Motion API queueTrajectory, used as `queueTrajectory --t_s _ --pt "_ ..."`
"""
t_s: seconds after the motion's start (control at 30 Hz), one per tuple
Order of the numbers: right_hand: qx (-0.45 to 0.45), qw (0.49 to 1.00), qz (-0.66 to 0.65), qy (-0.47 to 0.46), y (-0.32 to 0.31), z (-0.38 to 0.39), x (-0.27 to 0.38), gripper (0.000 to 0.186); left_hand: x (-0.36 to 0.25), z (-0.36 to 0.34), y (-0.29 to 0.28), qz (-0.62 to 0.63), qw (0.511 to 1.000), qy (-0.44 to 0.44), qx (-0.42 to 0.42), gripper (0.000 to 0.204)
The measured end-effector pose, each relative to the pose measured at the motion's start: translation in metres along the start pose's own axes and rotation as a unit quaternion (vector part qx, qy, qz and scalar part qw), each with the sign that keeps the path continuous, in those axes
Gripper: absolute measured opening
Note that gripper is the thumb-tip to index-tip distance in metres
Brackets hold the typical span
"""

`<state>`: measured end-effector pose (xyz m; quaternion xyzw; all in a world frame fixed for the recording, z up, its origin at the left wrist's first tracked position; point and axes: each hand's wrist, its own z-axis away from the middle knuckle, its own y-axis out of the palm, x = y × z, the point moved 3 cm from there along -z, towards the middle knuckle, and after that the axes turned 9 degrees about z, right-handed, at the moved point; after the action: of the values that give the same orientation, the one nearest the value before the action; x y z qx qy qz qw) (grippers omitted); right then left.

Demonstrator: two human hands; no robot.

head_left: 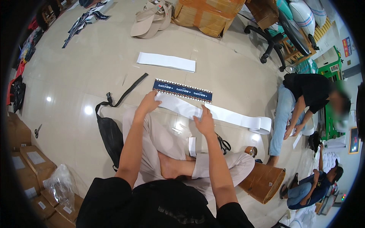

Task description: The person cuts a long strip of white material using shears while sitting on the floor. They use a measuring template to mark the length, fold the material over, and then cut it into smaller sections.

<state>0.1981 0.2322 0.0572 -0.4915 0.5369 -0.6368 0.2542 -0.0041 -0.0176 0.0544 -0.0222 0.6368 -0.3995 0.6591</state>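
Note:
A long white strip [232, 117] stretches across the floor before my crossed legs, its right end curling into a loose roll [262, 125]. My left hand [147, 104] pinches the strip's left end. My right hand [205, 121] has its fingers closed at the strip's middle, where an edge or join shows. Just beyond the strip, a dark blue patterned band [182, 90] lies flat, partly along its far edge. Farther off rests a stack of white strips [166, 62]. A short white piece [192, 146] lies near my right forearm, and black-handled scissors [223, 144] are just right of it.
A black waist bag [110, 133] lies left of my legs. A tape roll [251, 151] and an open carton [263, 182] are at the right. Two people [304, 102] sit on that side. Cartons [36, 157] fill the lower left; caps [152, 21] and a large box [207, 15] stand far ahead.

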Motion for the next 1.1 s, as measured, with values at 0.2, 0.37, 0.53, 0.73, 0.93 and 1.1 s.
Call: queueTrajectory --t_s 0.2,0.37,0.53,0.73,0.93,1.1 --pt "0.172 0.977 -0.017 -0.122 0.016 -0.030 0.069 0.038 -0.082 0.034 -0.080 0.114 0.970 0.133 0.171 0.020" --pt "0.198 0.927 -0.312 -0.062 0.011 -0.069 0.063 0.013 -0.064 0.001 -0.140 0.151 0.986 0.055 0.043 0.026" --pt "0.144 0.938 -0.314 0.034 -0.007 -0.150 0.066 0.012 -0.018 -0.066 -0.134 0.313 0.944 0.013 -0.100 0.041" --pt "-0.013 0.973 -0.228 -0.007 0.007 -0.268 0.063 0.027 0.028 -0.168 -0.118 0.295 0.932 -0.017 -0.210 0.054" --pt "-0.028 0.996 -0.081 -0.014 0.051 -0.323 0.044 0.037 0.038 -0.208 -0.101 -0.017 0.966 -0.075 -0.245 0.050" --pt "-0.167 0.979 -0.109 0.045 0.078 -0.295 0.015 0.050 0.060 -0.210 -0.096 -0.099 0.947 -0.025 -0.304 0.049"
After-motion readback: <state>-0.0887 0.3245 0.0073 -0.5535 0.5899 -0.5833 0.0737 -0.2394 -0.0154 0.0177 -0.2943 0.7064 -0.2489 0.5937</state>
